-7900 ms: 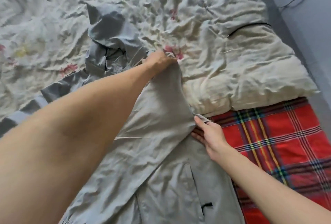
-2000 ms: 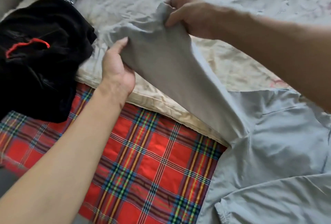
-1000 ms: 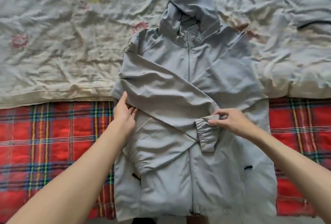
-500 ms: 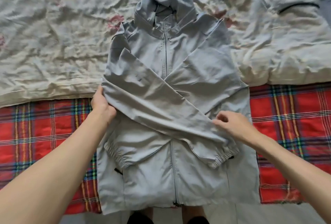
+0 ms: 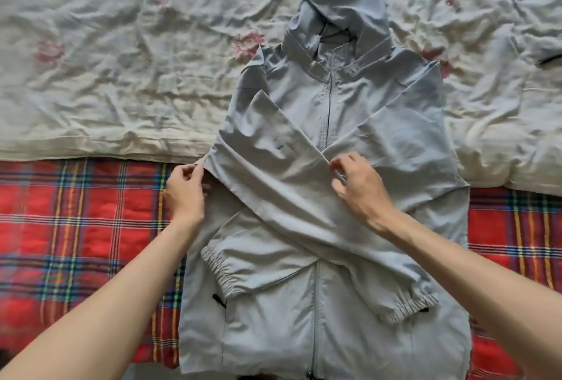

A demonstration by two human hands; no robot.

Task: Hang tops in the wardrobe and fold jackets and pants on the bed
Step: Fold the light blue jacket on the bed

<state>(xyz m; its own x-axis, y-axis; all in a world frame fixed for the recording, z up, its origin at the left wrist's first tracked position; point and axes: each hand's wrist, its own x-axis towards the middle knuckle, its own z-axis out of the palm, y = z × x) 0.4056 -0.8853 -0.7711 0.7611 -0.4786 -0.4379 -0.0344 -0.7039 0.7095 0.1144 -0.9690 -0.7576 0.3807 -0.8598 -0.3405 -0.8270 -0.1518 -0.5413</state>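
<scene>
Head view. Grey-blue jacket (image 5: 328,303) lies front-up and flat. Its long axis runs straight away from the person: hood (image 5: 343,5) at the far end, hem (image 5: 273,361) at the near edge of frame. Upper half rests on a cream quilt (image 5: 121,75), lower half on a red plaid blanket (image 5: 76,227).

Fabric is thin and smooth with a slight sheen and soft creases. Zip (image 5: 328,112) is closed along the centre line. The sleeves are folded across the chest in an X. Upper sleeve (image 5: 273,179) slants from far left to near right and ends in a gathered elastic cuff (image 5: 404,308). Lower sleeve (image 5: 404,136) runs the opposite way beneath it; its puckered cuff end (image 5: 220,276) is at near left, just above a small dark pocket pull (image 5: 219,300).

Left hand (image 5: 185,194) pinches the jacket's folded left edge between thumb and fingers. Right hand (image 5: 360,188) sits on the upper sleeve near the crossing, fingers curled; cannot tell whether they nip cloth or only press.

Quilt is heavily crumpled, with faded pink and yellow flowers. Blanket is woven, with green, yellow and dark lines.
</scene>
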